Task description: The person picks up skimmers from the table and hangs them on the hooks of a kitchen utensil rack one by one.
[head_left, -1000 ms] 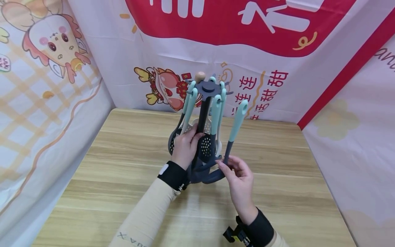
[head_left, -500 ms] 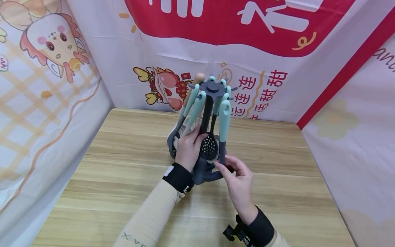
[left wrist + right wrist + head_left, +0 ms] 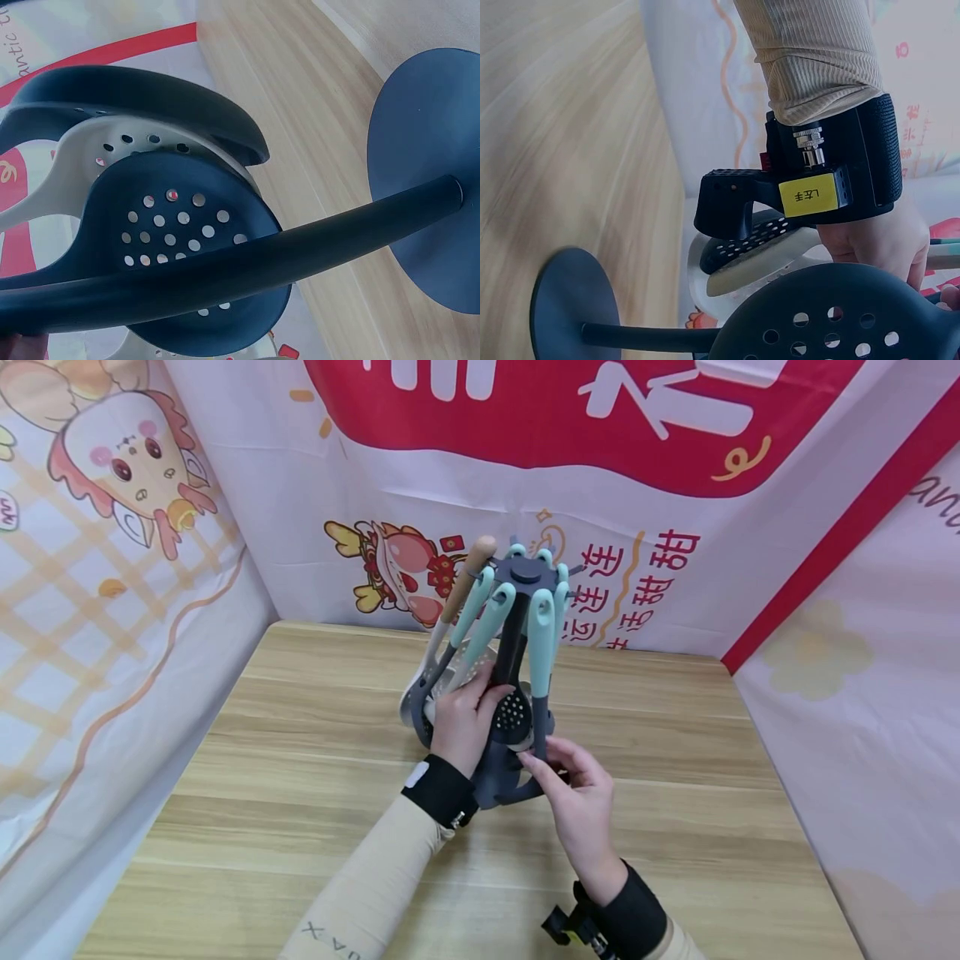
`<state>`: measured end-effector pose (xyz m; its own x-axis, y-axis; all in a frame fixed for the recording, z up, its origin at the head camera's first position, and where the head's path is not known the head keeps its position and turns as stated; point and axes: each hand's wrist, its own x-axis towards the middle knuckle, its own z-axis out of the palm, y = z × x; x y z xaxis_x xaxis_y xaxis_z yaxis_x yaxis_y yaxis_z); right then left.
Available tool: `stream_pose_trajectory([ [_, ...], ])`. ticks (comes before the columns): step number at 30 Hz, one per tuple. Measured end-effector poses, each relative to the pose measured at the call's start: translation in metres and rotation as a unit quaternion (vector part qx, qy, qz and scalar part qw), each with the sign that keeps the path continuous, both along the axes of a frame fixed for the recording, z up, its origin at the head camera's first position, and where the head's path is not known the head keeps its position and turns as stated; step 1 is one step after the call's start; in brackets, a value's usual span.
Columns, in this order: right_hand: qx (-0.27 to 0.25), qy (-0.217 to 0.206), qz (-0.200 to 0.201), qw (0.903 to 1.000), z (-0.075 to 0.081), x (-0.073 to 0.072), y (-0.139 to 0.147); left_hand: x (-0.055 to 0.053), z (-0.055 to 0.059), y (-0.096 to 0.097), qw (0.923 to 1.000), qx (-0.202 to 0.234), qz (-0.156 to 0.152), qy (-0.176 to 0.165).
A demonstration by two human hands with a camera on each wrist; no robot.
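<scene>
My left hand point(image 3: 462, 725) grips the dark pole point(image 3: 512, 643) of a utensil rack, whose hooked top point(image 3: 527, 574) tilts slightly to the right. Its round base point(image 3: 431, 180) shows in the left wrist view. With thumb and fingers, my right hand point(image 3: 581, 793) pinches the dark lower part of a slotted skimmer's mint handle point(image 3: 541, 652). The handle's looped top overlaps the rack's right hooks in the head view. The skimmer's perforated dark bowl point(image 3: 832, 322) fills the bottom of the right wrist view. Several other mint-handled utensils hang around the pole, partly hidden behind my left hand.
A wooden-handled utensil point(image 3: 468, 578) hangs at the rack's left. Another dark slotted spoon point(image 3: 512, 718) hangs beside the pole, and a pale perforated one point(image 3: 97, 154) shows in the left wrist view. The wooden table point(image 3: 675, 827) meets printed cloth walls point(image 3: 300, 468) at back and sides.
The skimmer's handle has swung left, from well apart to the rack's hooks. The rack has shifted slightly right and turned, bringing the wooden handle out at left. My right hand has barely moved.
</scene>
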<state>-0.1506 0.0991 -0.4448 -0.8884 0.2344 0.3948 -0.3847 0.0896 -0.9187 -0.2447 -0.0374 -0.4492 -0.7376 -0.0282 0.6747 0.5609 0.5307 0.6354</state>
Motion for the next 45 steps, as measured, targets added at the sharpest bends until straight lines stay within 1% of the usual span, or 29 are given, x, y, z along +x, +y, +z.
stream_pose_trajectory([
  [10, -0.003, -0.007, 0.002, 1.0, -0.0008, 0.0025, 0.0001, 0.0003, -0.0002, 0.0011, 1.0, -0.006, 0.0, 0.006],
  [19, -0.002, -0.037, -0.003, 0.9993, -0.0017, 0.0062, -0.0001, 0.0017, -0.0011, 0.0028, 0.9999, -0.015, 0.004, -0.002],
  [22, -0.004, -0.04, -0.003, 0.9992, -0.0016, 0.0062, -0.0001, 0.002, -0.0013, 0.0034, 0.9998, -0.019, 0.004, -0.007],
  [29, -0.006, -0.031, 0.004, 0.9995, -0.0011, 0.0061, -0.0005, 0.0033, -0.0015, 0.004, 0.9995, -0.025, 0.003, -0.017],
  [37, -0.004, -0.053, -0.001, 0.9986, -0.0017, 0.0062, -0.001, 0.0047, -0.0019, 0.0037, 0.9994, -0.03, 0.004, -0.015],
  [45, -0.001, -0.065, 0.0, 0.9979, -0.0014, 0.0058, -0.0037, 0.0044, -0.0025, 0.0044, 0.9993, -0.032, 0.006, -0.016],
])
